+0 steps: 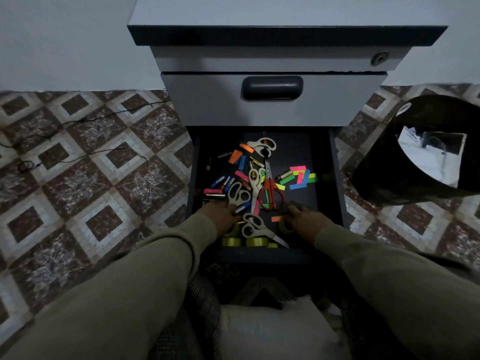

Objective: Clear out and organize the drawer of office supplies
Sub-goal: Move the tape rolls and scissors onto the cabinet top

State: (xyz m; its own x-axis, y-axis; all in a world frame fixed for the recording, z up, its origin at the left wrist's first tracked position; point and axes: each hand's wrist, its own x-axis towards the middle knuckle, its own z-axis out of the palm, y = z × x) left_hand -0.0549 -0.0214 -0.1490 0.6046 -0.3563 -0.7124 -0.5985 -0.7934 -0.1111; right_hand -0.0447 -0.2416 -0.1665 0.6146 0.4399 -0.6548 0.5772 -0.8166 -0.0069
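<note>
Both in the open drawer at lower centre: left hand touching beige scissors, grip unclear; right hand curled on yellow tape roll; scissors' long axis up-frame, nearest left.

I see dim light over a plain pale wall; the floor is tiled in brown and cream diamonds; a grey pedestal cabinet stands against the wall; a black waste bin sits to its right; a thin black cable trails left.
</note>
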